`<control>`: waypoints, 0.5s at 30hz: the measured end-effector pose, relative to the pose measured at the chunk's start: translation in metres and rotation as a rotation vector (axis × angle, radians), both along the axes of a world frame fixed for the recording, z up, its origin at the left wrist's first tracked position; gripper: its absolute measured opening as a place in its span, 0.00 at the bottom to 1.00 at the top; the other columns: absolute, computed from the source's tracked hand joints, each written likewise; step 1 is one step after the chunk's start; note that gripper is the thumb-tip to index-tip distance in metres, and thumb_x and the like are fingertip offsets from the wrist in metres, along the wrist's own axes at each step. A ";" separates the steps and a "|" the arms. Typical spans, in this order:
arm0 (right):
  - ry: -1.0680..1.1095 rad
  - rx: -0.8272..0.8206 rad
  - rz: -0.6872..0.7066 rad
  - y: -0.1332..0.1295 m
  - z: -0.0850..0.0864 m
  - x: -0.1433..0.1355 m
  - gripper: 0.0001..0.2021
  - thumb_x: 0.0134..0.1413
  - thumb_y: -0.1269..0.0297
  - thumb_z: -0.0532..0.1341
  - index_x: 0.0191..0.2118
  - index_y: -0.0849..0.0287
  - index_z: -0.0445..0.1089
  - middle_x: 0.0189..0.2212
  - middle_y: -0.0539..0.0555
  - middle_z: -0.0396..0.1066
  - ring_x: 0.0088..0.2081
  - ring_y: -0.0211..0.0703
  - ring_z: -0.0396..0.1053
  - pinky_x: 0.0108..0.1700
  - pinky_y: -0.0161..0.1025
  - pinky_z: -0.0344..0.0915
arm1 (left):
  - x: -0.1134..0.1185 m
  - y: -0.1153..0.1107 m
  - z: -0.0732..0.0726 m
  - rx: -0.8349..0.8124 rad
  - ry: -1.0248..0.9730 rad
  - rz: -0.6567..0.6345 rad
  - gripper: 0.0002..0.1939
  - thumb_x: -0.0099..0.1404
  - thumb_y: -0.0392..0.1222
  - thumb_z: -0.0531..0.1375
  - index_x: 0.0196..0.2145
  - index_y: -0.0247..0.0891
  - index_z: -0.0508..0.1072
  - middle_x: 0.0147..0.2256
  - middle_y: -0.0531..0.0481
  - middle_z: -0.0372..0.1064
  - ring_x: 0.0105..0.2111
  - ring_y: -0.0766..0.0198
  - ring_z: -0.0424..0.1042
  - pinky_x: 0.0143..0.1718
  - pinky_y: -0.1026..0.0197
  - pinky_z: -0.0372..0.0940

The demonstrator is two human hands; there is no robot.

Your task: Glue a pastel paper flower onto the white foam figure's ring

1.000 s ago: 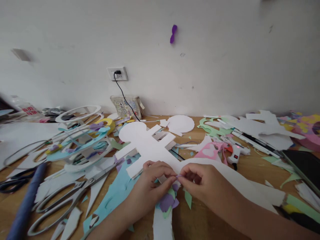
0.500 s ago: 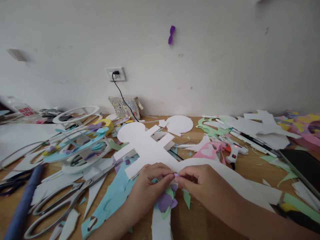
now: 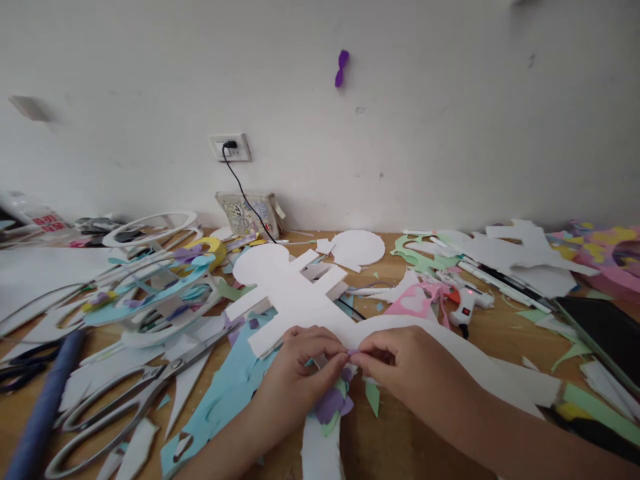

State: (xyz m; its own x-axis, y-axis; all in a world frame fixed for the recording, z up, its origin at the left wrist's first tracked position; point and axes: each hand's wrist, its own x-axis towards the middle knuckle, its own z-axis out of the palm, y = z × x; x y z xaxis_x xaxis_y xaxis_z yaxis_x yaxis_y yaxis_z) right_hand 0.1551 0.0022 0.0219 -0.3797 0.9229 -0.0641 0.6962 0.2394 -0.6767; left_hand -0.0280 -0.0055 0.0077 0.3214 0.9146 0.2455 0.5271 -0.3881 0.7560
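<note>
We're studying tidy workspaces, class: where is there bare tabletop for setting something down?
Bare wood shows between the white strip and right forearm, and between the glue gun, black-screened device and curved white cutout. The left side is crowded, around the large scissors and white ring frame.

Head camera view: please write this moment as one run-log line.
left hand: pinching small purple piece; right hand: pinching same piece; below: white strip bearing purple and green cutouts; around: silver scissors, white glue gun

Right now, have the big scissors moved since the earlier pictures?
No. Judged against the wall socket and the table, the big scissors lie where they did; only the whole view has shifted slightly.
</note>
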 end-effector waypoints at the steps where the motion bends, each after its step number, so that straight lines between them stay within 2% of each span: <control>1: 0.009 -0.007 -0.009 0.000 0.000 -0.001 0.11 0.55 0.61 0.57 0.24 0.55 0.68 0.22 0.48 0.71 0.24 0.40 0.64 0.26 0.38 0.53 | 0.000 0.000 0.000 -0.004 0.001 -0.007 0.11 0.64 0.39 0.57 0.25 0.41 0.76 0.28 0.52 0.77 0.30 0.61 0.72 0.42 0.53 0.59; 9: 0.181 -0.124 -0.026 -0.002 -0.008 -0.004 0.05 0.52 0.65 0.57 0.26 0.55 0.66 0.19 0.44 0.64 0.22 0.36 0.59 0.24 0.35 0.52 | -0.004 -0.003 0.002 -0.026 -0.031 -0.089 0.13 0.64 0.36 0.53 0.28 0.41 0.76 0.31 0.50 0.76 0.32 0.60 0.71 0.42 0.52 0.56; 15: 0.250 -0.174 0.046 0.002 -0.017 0.002 0.07 0.52 0.62 0.59 0.25 0.55 0.66 0.20 0.44 0.64 0.22 0.36 0.58 0.23 0.35 0.51 | -0.014 -0.003 0.010 0.107 0.188 -0.162 0.24 0.50 0.25 0.50 0.38 0.43 0.76 0.38 0.49 0.74 0.39 0.56 0.71 0.46 0.49 0.52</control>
State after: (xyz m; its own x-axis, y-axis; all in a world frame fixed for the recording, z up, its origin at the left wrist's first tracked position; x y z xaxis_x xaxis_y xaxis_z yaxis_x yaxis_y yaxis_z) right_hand 0.1575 0.0039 0.0050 -0.4447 0.8878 -0.1187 0.4943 0.1328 -0.8591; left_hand -0.0423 -0.0084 0.0175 0.5110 0.8193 0.2602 0.5789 -0.5517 0.6004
